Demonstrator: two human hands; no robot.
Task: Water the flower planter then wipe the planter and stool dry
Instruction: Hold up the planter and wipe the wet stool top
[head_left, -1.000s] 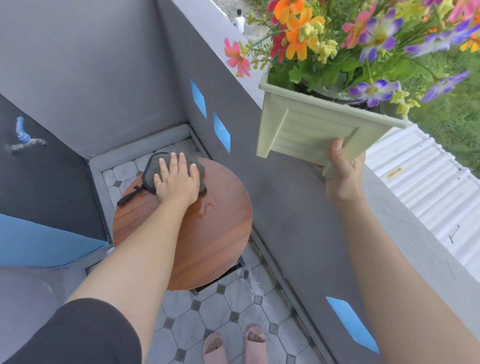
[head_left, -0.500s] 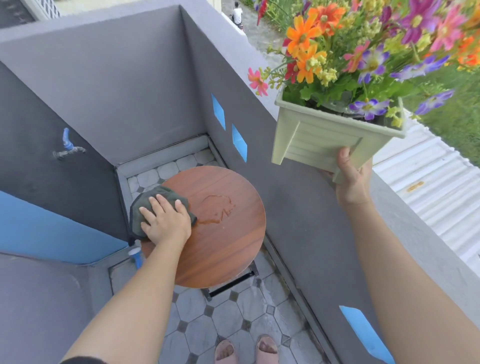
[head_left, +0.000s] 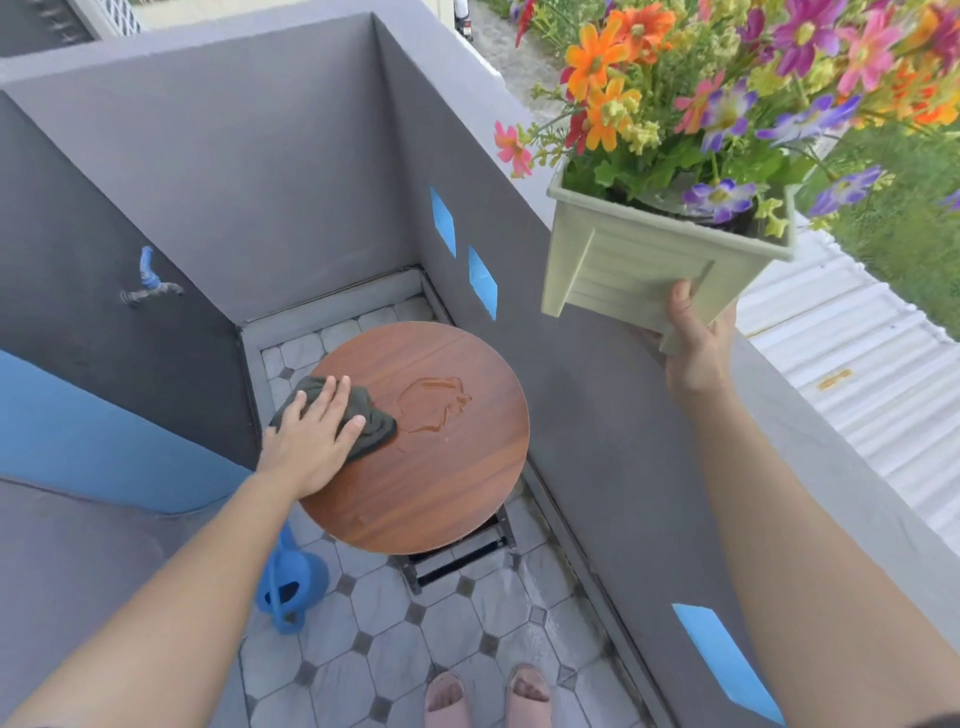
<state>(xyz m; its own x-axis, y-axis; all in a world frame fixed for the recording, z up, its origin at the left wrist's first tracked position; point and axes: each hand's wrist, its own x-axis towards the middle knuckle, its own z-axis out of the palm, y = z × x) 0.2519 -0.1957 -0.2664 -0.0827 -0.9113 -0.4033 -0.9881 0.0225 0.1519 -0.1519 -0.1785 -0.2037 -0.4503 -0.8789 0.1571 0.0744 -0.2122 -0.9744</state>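
My right hand (head_left: 696, 343) holds a pale green planter (head_left: 634, 265) full of colourful flowers (head_left: 727, 98) in the air, gripping its lower corner, above the grey parapet wall. Below stands a round wooden stool (head_left: 447, 483) with a puddle of water (head_left: 434, 402) near its middle. My left hand (head_left: 311, 431) presses flat on a dark grey cloth (head_left: 371, 421) at the stool's left edge. The cloth's right tip touches the puddle's edge.
A blue watering can (head_left: 288, 582) stands on the tiled floor (head_left: 395, 634) left of the stool. Grey walls close in the corner, with a tap (head_left: 148, 283) on the left wall. My sandalled feet (head_left: 488, 696) are at the bottom. A corrugated roof (head_left: 852, 384) lies beyond the parapet.
My left hand has slid the cloth from the stool's far side to its left edge and then rightward toward the puddle. The planter stays held up in my right hand.
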